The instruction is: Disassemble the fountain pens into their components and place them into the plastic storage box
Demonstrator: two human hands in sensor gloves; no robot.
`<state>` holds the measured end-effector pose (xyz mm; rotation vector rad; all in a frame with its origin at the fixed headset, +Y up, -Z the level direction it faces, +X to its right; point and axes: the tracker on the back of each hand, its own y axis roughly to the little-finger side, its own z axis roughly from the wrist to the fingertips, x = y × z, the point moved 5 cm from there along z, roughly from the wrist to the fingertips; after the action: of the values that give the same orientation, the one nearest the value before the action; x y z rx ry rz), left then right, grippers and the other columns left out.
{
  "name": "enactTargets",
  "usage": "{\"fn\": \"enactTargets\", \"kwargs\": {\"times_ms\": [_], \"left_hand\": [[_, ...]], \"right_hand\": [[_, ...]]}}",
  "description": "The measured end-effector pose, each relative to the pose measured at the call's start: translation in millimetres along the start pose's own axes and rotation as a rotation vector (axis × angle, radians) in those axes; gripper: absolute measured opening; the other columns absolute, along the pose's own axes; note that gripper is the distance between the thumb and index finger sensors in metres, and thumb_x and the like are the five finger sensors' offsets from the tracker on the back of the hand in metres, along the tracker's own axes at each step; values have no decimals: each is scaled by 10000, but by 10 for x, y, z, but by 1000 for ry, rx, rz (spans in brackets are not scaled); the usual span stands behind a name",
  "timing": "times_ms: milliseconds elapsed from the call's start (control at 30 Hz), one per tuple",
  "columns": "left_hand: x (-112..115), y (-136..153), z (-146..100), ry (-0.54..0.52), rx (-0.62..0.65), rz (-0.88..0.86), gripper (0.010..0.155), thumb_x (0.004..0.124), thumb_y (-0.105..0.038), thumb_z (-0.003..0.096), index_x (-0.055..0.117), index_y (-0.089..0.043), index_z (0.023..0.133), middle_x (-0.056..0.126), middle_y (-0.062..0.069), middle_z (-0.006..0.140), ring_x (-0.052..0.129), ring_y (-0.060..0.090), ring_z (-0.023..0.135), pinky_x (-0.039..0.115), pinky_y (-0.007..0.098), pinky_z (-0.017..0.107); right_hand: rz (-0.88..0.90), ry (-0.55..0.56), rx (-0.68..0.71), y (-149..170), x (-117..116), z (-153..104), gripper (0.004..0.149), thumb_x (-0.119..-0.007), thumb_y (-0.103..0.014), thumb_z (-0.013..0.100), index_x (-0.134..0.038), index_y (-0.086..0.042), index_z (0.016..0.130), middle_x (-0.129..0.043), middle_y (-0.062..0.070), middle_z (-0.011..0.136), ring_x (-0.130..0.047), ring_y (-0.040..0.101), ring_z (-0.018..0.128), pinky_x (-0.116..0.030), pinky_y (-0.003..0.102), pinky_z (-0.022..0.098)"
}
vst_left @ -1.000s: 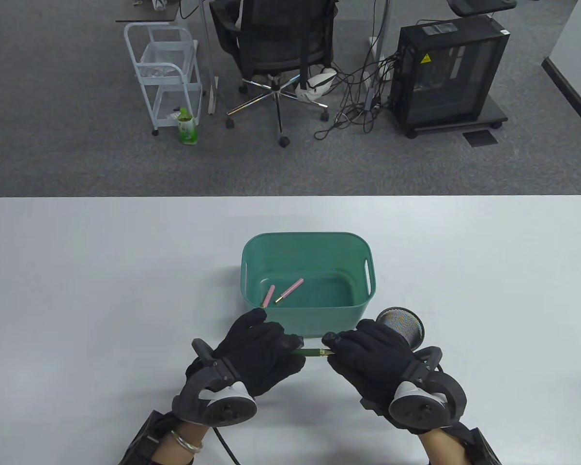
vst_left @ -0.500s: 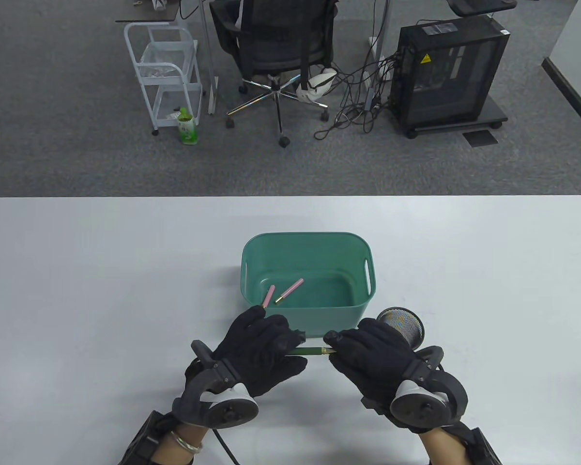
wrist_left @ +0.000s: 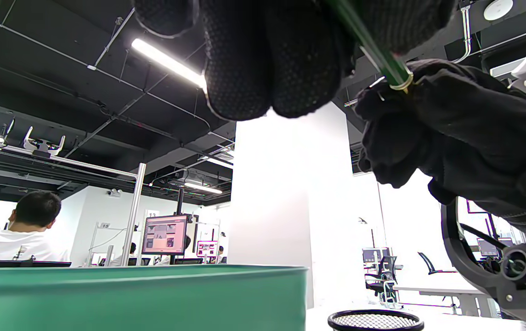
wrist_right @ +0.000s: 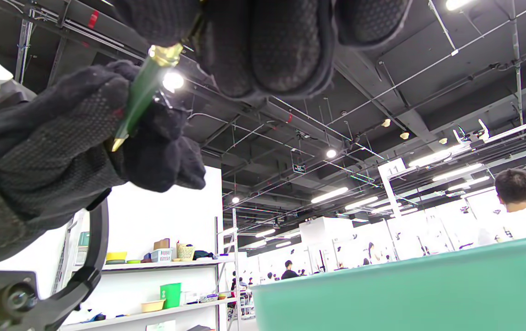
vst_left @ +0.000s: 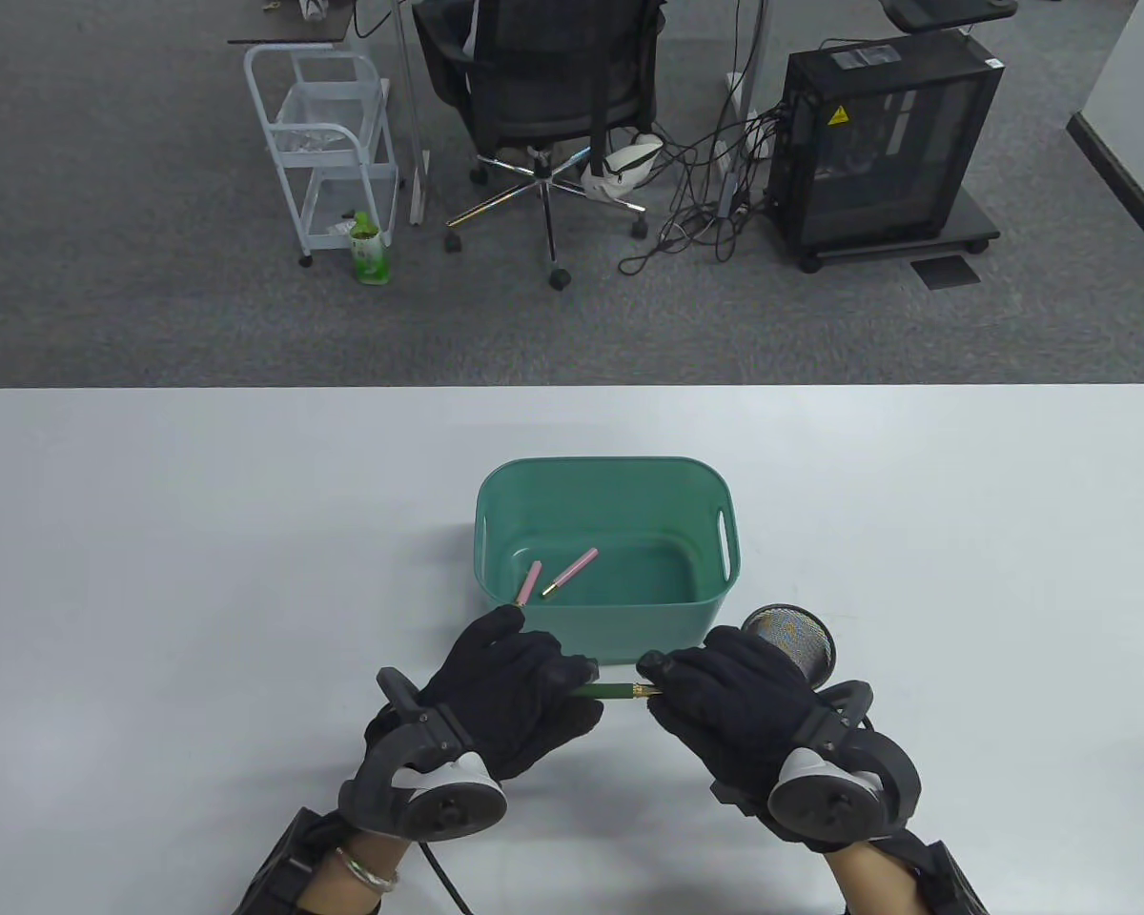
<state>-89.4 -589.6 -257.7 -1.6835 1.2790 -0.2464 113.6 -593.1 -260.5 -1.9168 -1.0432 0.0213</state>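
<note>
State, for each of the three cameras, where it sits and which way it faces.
Table view: above, facing down at the table; left hand and right hand grip a green pen.
Left wrist view: low, tilted upward; left fingers, right hand.
Right wrist view: low, tilted upward; right fingers, left hand.
Shared by all: pen, green box.

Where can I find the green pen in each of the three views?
Table view: green pen low centre, held between left hand and right hand.
Left wrist view: top right.
Right wrist view: top left.
Shared landmark: green box.
</note>
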Motion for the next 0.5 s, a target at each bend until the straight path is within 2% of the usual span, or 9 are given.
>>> {"fn": "enactTargets", "kwargs": {"times_ms": [367,500], "left_hand": [[1,16,2,-6,-6,-4,520,585,-518,655,890,-146,853,1023,-40,636,1008,224,704,624,538,782],[0,28,-1,-8,-8,-10,553,563,-532,654,878,-145,893,1018,-30,678,992,237,743,612,546,789]], "right_hand": [[-2,-2,3,-4,-6,-2,414,-714,-445,534,-826,-249,881,-906,-8,764,-926,104,625,-682,419,693],[-3,-2,2,-3,-7,-2,414,-715,-445,534,-826,-249,882,-907,-8,763,-926,104,624,-683,419,692]]}}
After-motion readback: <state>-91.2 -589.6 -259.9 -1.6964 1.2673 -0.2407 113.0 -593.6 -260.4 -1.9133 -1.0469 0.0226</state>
